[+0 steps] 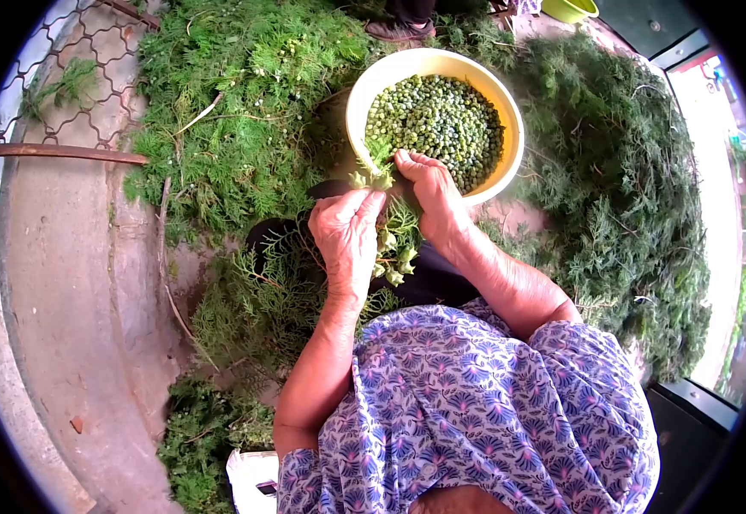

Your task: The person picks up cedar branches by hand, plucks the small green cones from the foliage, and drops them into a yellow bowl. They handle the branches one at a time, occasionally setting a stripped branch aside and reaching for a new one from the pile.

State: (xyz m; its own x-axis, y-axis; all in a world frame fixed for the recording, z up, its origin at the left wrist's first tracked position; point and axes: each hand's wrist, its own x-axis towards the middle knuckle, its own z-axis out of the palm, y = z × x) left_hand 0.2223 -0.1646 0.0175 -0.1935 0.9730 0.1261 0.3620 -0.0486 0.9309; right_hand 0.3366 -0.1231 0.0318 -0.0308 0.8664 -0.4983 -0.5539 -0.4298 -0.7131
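Observation:
My left hand [344,231] is closed in a pinch on an evergreen sprig [380,178] with pale green cones, just in front of the basin. More of the branch, with a cluster of green cones [397,257], hangs below between my wrists. Beside the sprig, my right hand [433,193] has its thumb and curled fingers together over the basin's near rim; whatever they may grip is hidden. The round yellow basin [513,103] is filled with many small green cones [437,120].
Cut evergreen branches [244,94] are heaped at left, and another heap [613,171] lies at right. A person's shoe [400,31] shows behind the basin. A yellow-green tub [570,10] stands at the far top. Wire mesh [73,77] borders the paved strip at left.

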